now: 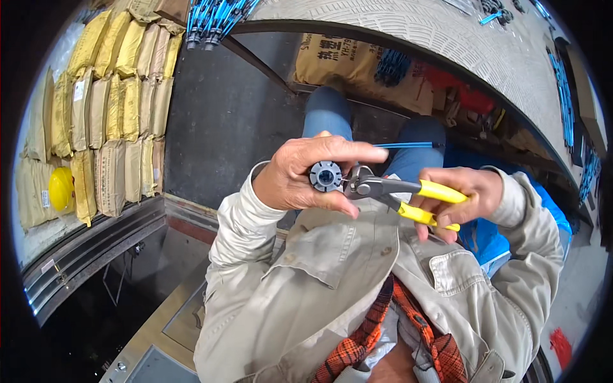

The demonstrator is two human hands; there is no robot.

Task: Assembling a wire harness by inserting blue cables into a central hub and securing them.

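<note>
Stacked yellow sacks [108, 108] and a yellow hard hat [60, 188] lay far left. The left hand [300, 175] was clamped around a dark round connector [326, 176], its ribbed face toward the camera, at chest height. Just right of it, the steel nose of yellow-handled pliers [396, 193] touched the connector's edge. The right hand [463, 195] squeezed the pliers' handles.

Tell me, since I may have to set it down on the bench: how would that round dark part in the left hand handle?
The round dark part looks rigid, probably moulded plastic, so likely stiff and light for its size. Being round, it may roll if laid on its side. The left hand pinches it with fingertips only while the yellow-handled pliers in the right hand work at its edge, suggesting easy handling.
</note>
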